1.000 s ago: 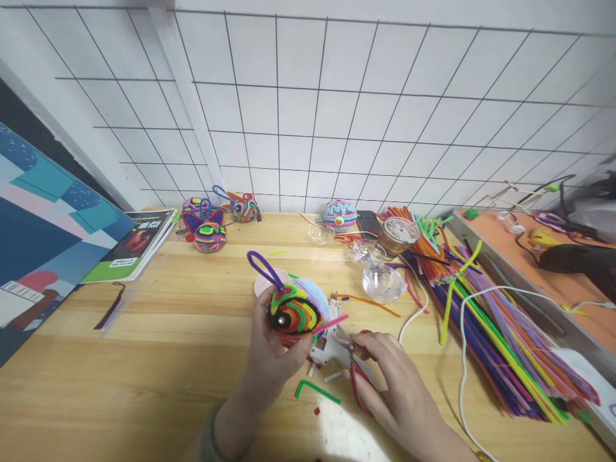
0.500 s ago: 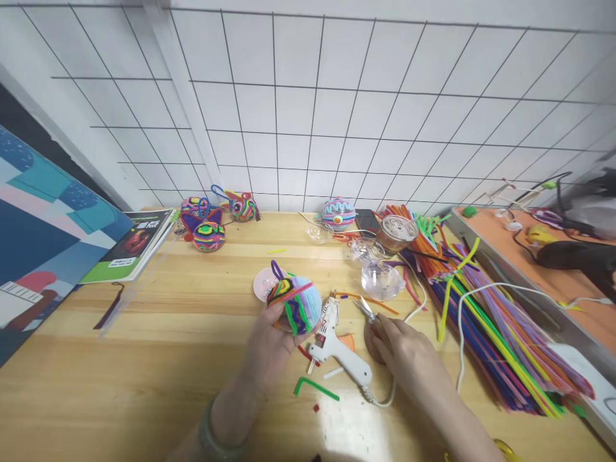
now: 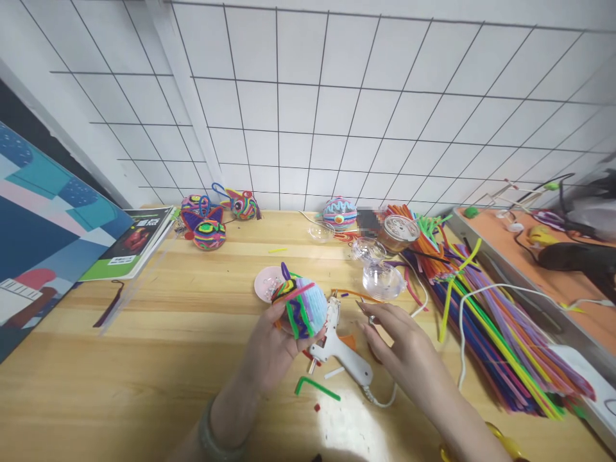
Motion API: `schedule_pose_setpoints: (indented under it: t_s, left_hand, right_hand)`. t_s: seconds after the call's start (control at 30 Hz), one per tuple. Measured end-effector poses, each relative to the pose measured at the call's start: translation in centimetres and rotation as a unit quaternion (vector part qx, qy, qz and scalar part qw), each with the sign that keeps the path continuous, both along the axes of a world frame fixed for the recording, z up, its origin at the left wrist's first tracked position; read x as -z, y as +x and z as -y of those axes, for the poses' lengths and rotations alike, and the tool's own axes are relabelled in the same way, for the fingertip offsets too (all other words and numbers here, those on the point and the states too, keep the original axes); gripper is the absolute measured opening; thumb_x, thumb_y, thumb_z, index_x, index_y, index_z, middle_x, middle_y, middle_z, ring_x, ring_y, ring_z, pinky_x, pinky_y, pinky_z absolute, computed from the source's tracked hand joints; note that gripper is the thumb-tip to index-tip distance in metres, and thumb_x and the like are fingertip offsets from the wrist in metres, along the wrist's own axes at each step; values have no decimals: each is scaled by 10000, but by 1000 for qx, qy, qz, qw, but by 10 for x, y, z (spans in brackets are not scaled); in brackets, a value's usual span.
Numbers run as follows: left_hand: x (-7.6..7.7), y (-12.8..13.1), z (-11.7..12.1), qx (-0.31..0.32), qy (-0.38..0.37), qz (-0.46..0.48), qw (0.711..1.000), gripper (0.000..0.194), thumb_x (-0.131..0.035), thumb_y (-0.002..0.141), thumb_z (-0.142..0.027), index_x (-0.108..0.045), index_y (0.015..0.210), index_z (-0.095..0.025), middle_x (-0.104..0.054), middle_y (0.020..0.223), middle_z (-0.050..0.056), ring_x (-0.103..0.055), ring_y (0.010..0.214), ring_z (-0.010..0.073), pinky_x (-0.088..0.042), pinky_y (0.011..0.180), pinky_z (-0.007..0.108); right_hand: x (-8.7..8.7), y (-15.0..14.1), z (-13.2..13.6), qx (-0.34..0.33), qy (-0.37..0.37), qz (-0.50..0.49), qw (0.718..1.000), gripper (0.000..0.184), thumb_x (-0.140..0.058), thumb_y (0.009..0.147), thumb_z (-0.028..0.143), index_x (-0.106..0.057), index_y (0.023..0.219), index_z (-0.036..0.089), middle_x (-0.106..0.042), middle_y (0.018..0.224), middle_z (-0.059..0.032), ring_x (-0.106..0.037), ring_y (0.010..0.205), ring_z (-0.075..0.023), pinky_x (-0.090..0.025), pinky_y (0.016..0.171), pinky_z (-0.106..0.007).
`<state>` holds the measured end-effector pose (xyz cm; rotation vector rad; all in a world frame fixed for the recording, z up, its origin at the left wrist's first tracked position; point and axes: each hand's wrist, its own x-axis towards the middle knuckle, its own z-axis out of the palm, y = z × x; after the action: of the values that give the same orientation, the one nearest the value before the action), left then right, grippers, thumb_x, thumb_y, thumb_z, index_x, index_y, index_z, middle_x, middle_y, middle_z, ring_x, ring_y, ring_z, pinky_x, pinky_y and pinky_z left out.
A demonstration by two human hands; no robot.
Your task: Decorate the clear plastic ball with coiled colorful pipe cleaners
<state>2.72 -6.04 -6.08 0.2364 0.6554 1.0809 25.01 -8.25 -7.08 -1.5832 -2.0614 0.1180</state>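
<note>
My left hand (image 3: 269, 340) is closed round a ball-shaped ornament (image 3: 301, 311) wrapped in coloured pipe cleaners. It has pale blue, green and purple bands, a pink strip across it and a purple loop on top. My right hand (image 3: 397, 337) is over the red-handled scissors (image 3: 371, 319), its fingers stretched and apart. The scissors lie on the table, mostly hidden beneath that hand. Between the hands rests a white glue gun (image 3: 341, 353), its nozzle pointing away from me. A pink dish (image 3: 264, 282) with small bits in it sits behind the ornament.
A bent green pipe cleaner (image 3: 317, 388) and a short glue stick (image 3: 334, 373) lie in front. Clear plastic half-shells (image 3: 384, 281) stand behind my right hand. Pipe-cleaner bundles (image 3: 510, 333) and a white cable (image 3: 462, 346) fill the right. Finished ornaments (image 3: 210, 234) and a magazine (image 3: 129, 247) are back left.
My right hand moved the scissors right and back, set them down beyond the glue gun and loosened its fingers. My left hand turned the ornament so its blue side shows.
</note>
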Motion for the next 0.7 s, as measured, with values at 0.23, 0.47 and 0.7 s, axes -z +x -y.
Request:
schedule_pose_setpoints:
  t_s: [0.23,0.47,0.7]
  left_hand:
    - [6,6,5,7,146,-68,987,483,-743,701,-303,-595,1151,-206,-693,1072,106,-660,928,273,-546,779,436]
    - [11,4,5,-41,171,-125,976,514,-747,694,-254,-564,1172,-204,-670,1090,96,-632,998,266,-514,839,394]
    - [9,4,4,-71,150,-115,979,616,-765,667,-241,-522,1232,-273,-654,1131,77,-620,1031,266,-494,865,407]
  right_hand:
    - [-38,-32,11,-82,9,-171,982,222,-544,924,256,-613,1125,194,-664,983,-93,-638,898,-200,-551,707,-307]
    - [-6,4,3,46,-35,42,997,244,-434,936,307,-632,1029,197,-711,894,-81,-684,772,-223,-537,648,-333]
    - [36,31,5,62,-50,112,991,281,-407,924,259,-628,763,194,-671,695,-76,-626,623,-218,-473,597,-325]
